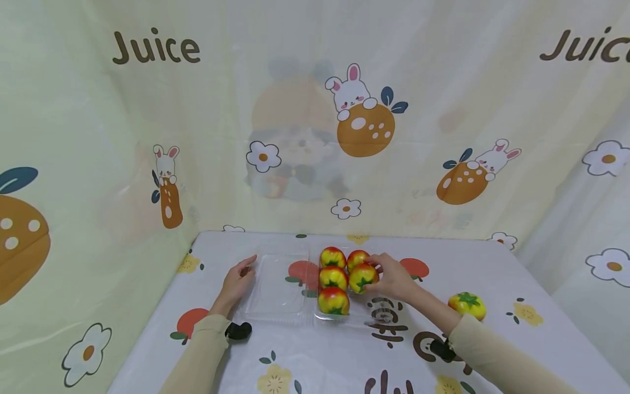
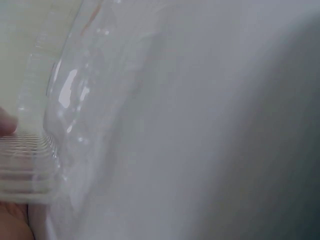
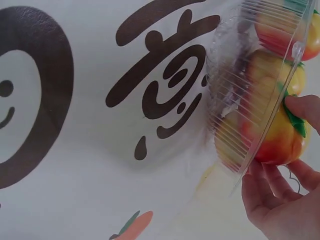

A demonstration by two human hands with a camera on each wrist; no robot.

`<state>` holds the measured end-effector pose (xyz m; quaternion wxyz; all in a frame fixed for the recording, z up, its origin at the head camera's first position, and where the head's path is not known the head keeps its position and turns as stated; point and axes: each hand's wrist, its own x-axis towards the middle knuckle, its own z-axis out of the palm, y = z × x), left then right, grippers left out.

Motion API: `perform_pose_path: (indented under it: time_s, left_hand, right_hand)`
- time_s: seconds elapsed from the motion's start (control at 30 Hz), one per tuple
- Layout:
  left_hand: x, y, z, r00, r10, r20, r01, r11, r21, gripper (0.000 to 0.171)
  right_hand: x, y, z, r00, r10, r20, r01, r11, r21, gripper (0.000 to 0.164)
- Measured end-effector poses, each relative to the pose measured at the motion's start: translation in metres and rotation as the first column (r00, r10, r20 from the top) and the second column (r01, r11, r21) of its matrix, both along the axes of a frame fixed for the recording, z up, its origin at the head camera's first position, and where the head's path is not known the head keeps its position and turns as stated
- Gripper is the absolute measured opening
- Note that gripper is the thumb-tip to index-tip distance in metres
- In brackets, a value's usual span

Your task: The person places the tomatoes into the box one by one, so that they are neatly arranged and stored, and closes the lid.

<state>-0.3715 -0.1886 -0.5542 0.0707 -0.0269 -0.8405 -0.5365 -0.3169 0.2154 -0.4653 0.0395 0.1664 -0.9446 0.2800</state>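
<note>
A clear plastic clamshell box (image 1: pixel 327 316) lies unfolded on the table, its lid (image 1: pixel 280 284) to the left. My left hand (image 1: pixel 238 282) pinches the lid's left edge; in the left wrist view a thumb (image 2: pixel 7 122) shows above the ridged rim and a finger below. Red-and-yellow fruits with green leafy tops sit in the box: three in the left row, such as the front one (image 1: pixel 333 301), and one at back right (image 1: pixel 357 258). My right hand (image 1: pixel 394 276) grips another fruit (image 1: pixel 363 278) in the right row, thumb on its green top, fingers around its side.
One more fruit (image 1: pixel 466 305), yellower with a green top, lies on the table right of the box, near my right forearm. A printed cloth (image 1: pixel 275 350) covers the table. Printed curtains (image 1: pixel 305 180) hang behind and at both sides.
</note>
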Motion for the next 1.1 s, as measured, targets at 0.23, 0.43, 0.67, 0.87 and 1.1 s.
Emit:
perform_pose_path:
  time_s: [0.23, 0.43, 0.67, 0.87, 1.1]
  left_hand:
    - [0.000, -0.001, 0.001, 1.000, -0.003, 0.011, 0.003, 1.000, -0.001, 0.044]
    - [0.001, -0.001, 0.000, 1.000, -0.009, 0.019, 0.008, 1.000, 0.011, 0.044]
    - [0.000, 0.000, -0.001, 0.999, -0.011, 0.035, 0.011, 1.000, 0.011, 0.044]
    - [-0.001, 0.000, 0.000, 0.999, 0.000, 0.045, -0.001, 1.000, 0.008, 0.045]
    - [0.000, 0.000, 0.001, 0.999, -0.002, 0.039, 0.002, 1.000, 0.004, 0.045]
  right_hand:
    - [0.000, -0.003, 0.000, 1.000, -0.002, -0.029, 0.002, 1.000, 0.001, 0.058]
    - [0.002, -0.008, 0.004, 0.999, -0.013, -0.036, 0.015, 0.997, 0.077, 0.057]
    - [0.003, -0.010, -0.001, 0.999, -0.019, -0.041, 0.024, 0.992, 0.127, 0.057]
    - [0.001, -0.011, -0.003, 1.000, -0.015, -0.024, 0.018, 0.989, 0.146, 0.058]
    - [0.000, -0.013, -0.004, 1.000, -0.015, -0.016, 0.018, 0.983, 0.184, 0.059]
